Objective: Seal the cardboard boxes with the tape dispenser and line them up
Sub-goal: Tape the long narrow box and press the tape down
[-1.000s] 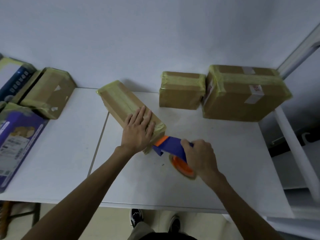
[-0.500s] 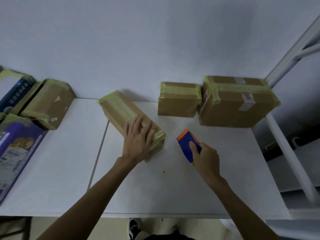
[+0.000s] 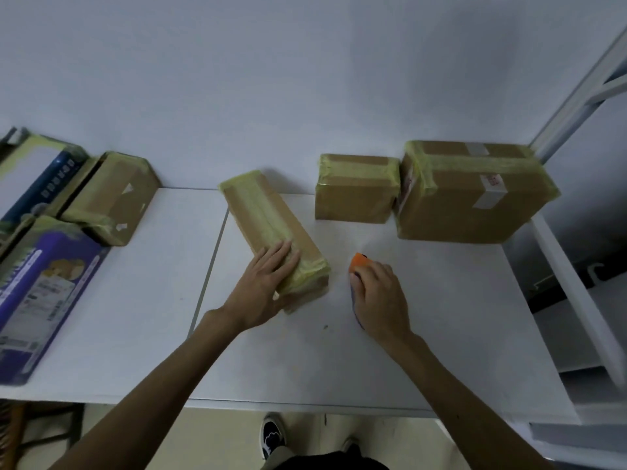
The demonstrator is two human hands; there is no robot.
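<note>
Long taped box [image 3: 268,218] aslant on counter [image 3: 135,300], left hand [image 3: 264,290] flat atop, grip unclosed; right hand [image 3: 381,300] grip wraps tape dispenser [image 3: 360,260]; small box [image 3: 356,191], large box [image 3: 471,198] touching behind.

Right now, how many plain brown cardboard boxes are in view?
4: a long box under the left hand, a small box and a large box by the wall, one brown box far left beside printed cartons. More may sit off-frame left.
</note>
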